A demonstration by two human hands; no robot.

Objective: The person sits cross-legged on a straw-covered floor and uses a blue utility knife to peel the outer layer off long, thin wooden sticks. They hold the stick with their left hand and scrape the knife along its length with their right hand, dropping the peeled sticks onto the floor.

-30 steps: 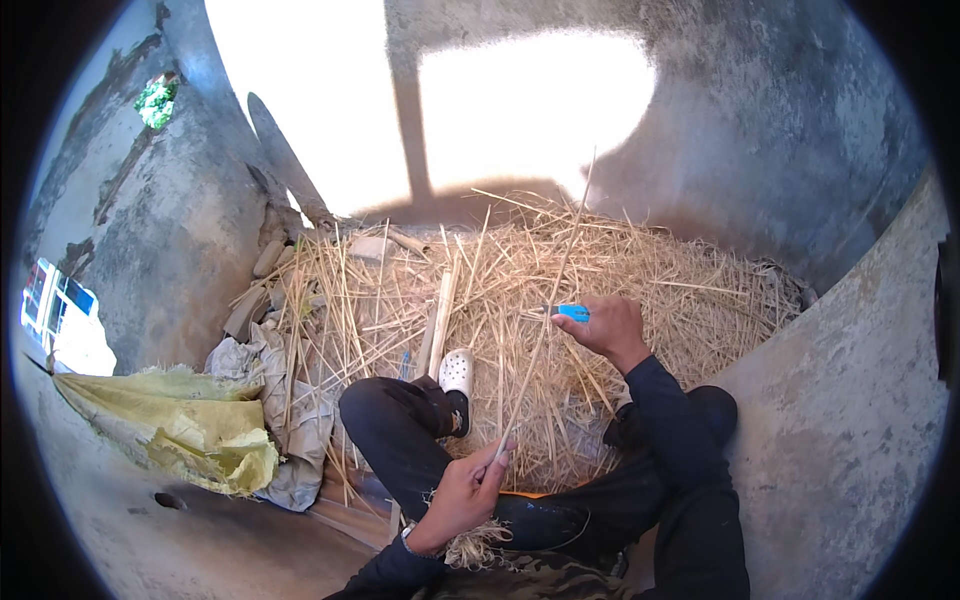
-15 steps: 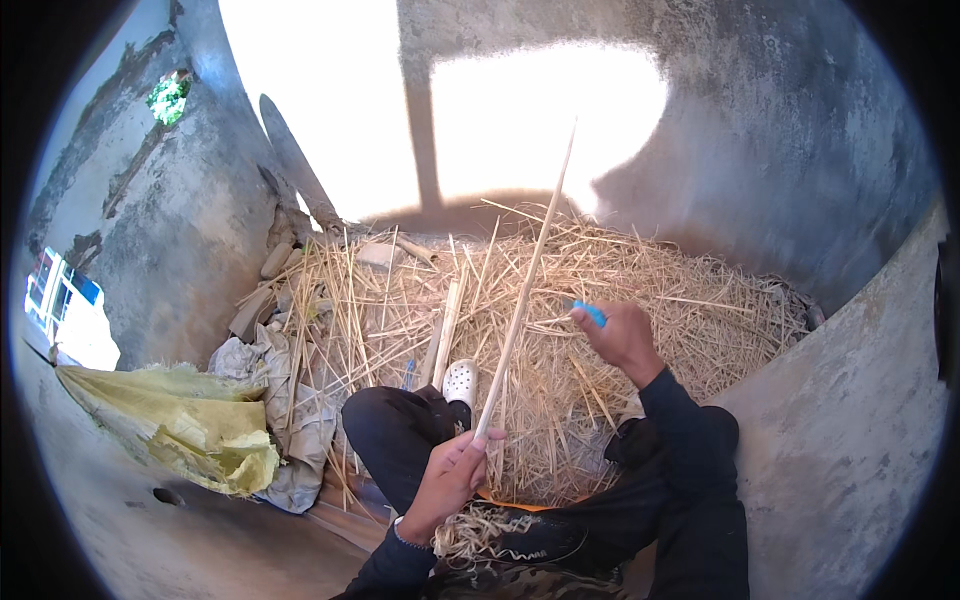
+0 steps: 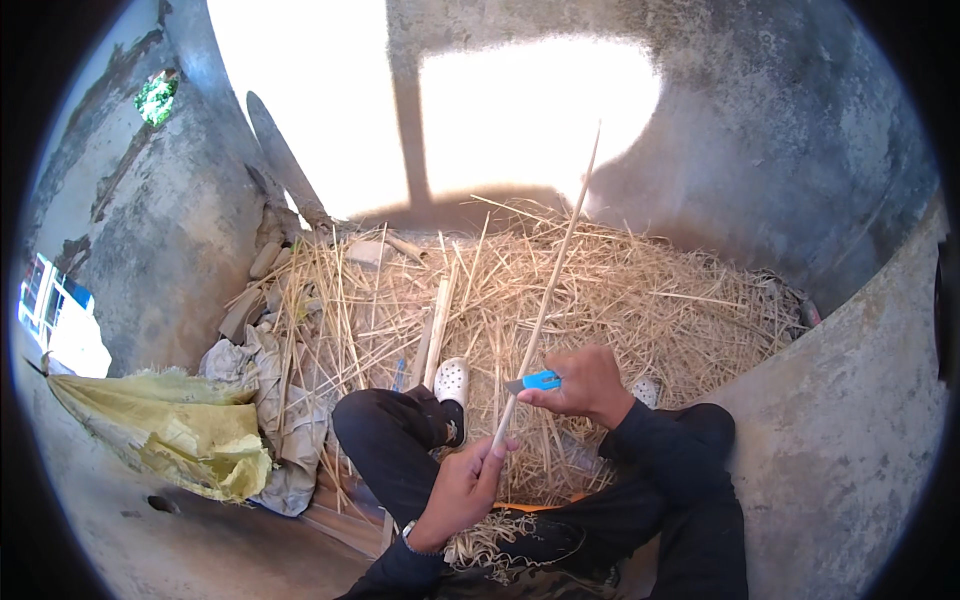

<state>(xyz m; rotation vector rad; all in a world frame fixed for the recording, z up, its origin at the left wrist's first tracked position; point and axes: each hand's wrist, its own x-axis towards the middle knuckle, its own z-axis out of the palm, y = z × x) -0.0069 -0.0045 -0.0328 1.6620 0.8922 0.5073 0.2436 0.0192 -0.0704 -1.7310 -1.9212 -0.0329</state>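
Note:
A long, thin pale strip [image 3: 560, 262], which looks like split bamboo, slants up and away from my lap. Its near end is pinched in my left hand [image 3: 468, 485], fingers closed round it. My right hand [image 3: 585, 385] grips a blue utility knife [image 3: 541, 381]. The knife's dark blade lies at the strip, a short way above my left hand; whether it cuts in cannot be told. Curled shavings [image 3: 490, 543] are heaped on my lap beside my left wrist.
Loose straw-like strips [image 3: 660, 300] cover the floor ahead, with wider slats [image 3: 436, 335] by my white clog [image 3: 451, 380]. A torn yellow sack [image 3: 165, 430] and a grey cloth [image 3: 290, 400] lie at left. Concrete walls [image 3: 780, 120] close in the space; sunlight falls on the far one.
My right hand has come down and left, bringing the knife from beside the strip to the strip near my left hand. The strip's far tip has shifted slightly right.

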